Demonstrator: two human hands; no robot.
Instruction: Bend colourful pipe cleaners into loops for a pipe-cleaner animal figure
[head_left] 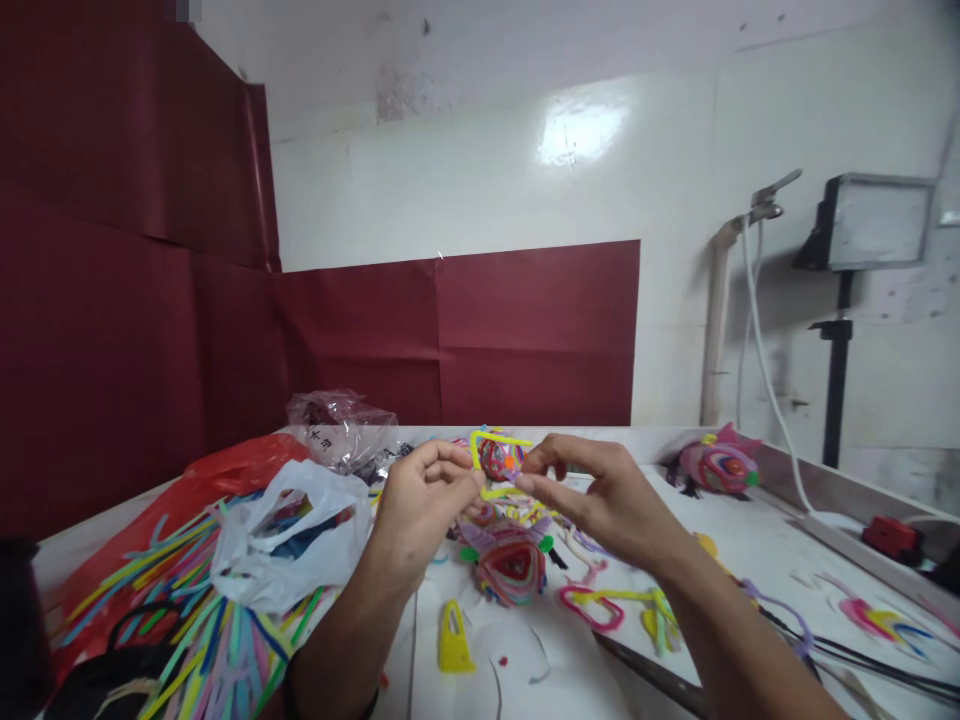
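A yellow pipe cleaner, bent with square corners into an open-sided frame, is held up above the middle of the table. My left hand pinches its left side between thumb and fingers. At its right, my right hand has thumb and forefinger drawn together near the lower arm of the pipe cleaner; the exact contact is hard to make out. Below the hands lies a colourful pipe-cleaner figure with green ends and a red centre. Behind the yellow shape sits another colourful figure, partly covered.
Loose pipe cleaners and a white plastic bag lie at the left on a red bag. A yellow triangular piece and a pink loop lie in front. A pink figure and a lamp stand stand at right.
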